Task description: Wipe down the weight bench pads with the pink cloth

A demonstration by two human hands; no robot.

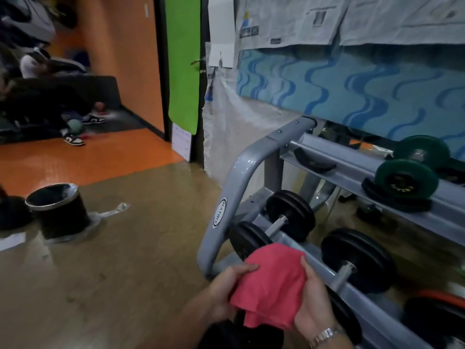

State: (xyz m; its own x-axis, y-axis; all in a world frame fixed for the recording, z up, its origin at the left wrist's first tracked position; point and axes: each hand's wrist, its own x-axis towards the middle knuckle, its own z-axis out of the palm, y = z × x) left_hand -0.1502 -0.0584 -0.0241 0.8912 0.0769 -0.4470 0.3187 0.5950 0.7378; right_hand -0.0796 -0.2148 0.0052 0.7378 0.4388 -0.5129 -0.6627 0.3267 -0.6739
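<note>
The pink cloth [271,283] hangs bunched between both of my hands at the lower middle of the head view. My left hand [226,285] grips its left edge, fingers curled over the top. My right hand [314,301], with a metal watch at the wrist, holds the right edge. The cloth drapes in front of the grey dumbbell rack's near end. A dark rounded object shows just below the cloth, between my arms; I cannot tell what it is. No weight bench pad is in sight.
The grey dumbbell rack [234,187] fills the right side, holding black dumbbells [292,217] low and a green dumbbell [407,180] on the upper rail. A black bin [59,210] stands on the brown floor at left. A person sits at the far left on the orange floor.
</note>
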